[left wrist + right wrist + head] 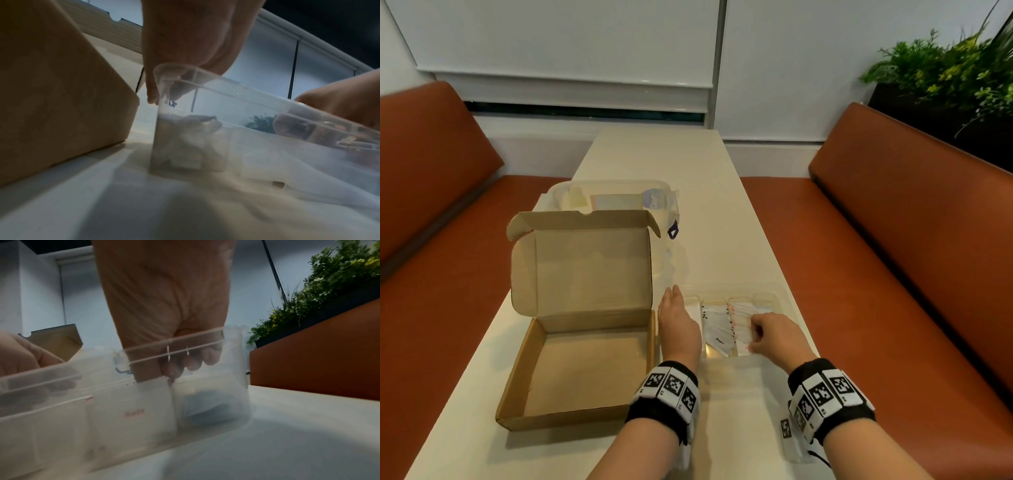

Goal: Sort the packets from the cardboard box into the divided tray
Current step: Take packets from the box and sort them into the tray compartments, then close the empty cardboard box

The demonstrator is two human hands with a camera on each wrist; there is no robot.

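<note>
The open cardboard box [585, 359] on the left shows a bare floor with no packets in sight. Right of it sits the clear divided tray [777, 291], with white packets [693, 310], pepper packets [717, 330] and red-printed packets [739, 318] in separate compartments. My left hand [673, 296] lies with straight fingers over the tray's left end [246, 94], one finger outside the corner. My right hand [756, 329] reaches into the tray [174, 344], fingers curled, pinching the top of a red-printed salt packet [133, 415]. A dark packet [207, 407] fills the end compartment.
A clear lidded plastic container [613, 198] stands behind the box. The white table [654, 154] is narrow, with orange bench seats [893, 274] on both sides and a planter [945, 68] at the back right. A clear plastic piece [750, 383] lies before the tray.
</note>
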